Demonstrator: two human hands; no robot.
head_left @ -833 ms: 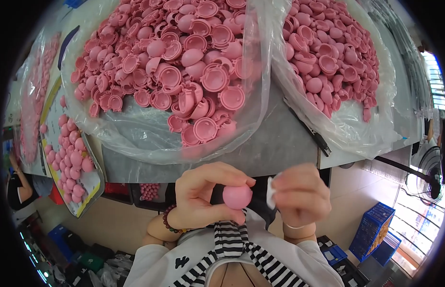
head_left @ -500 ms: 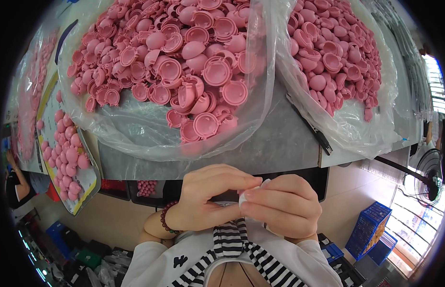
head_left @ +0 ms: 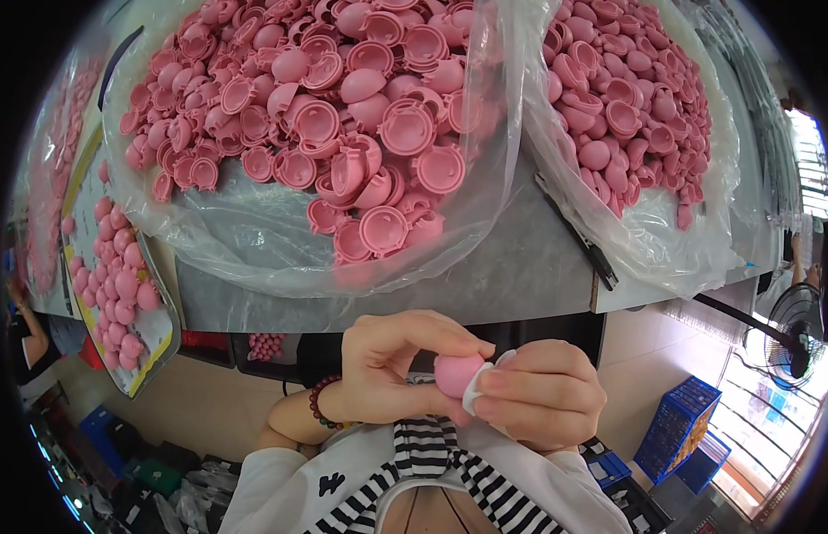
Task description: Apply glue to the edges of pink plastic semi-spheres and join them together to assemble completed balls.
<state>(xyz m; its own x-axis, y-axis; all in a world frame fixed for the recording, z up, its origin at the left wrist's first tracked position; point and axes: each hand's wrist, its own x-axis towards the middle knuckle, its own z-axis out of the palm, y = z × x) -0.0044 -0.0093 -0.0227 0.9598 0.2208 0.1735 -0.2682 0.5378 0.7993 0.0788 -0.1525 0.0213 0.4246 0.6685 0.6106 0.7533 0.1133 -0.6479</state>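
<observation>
Just in front of my chest, my left hand [head_left: 387, 369] pinches a smooth pink plastic ball [head_left: 456, 375] between thumb and fingers. Against the ball's right side, my right hand [head_left: 552, 392] presses a small white cloth-like piece [head_left: 474, 389], its fingers curled closely around it. Part of the ball is covered by the white piece and my fingers. Beyond the table's near edge, many pink half-shells [head_left: 378, 169] lie heaped on a clear plastic bag [head_left: 343, 283].
A second bag [head_left: 672, 267] of pink half-shells [head_left: 623, 116] lies at right. Near it is a black pen-like tool [head_left: 585, 242]. At left, a tray [head_left: 171, 343] holds closed pink balls [head_left: 120, 285]. A fan [head_left: 792, 338] and blue crates [head_left: 676, 427] stand at right.
The pink ball, mostly hidden before, now shows between my hands. My right hand and the white piece have shifted slightly right and down, and my hands are a little farther apart.
</observation>
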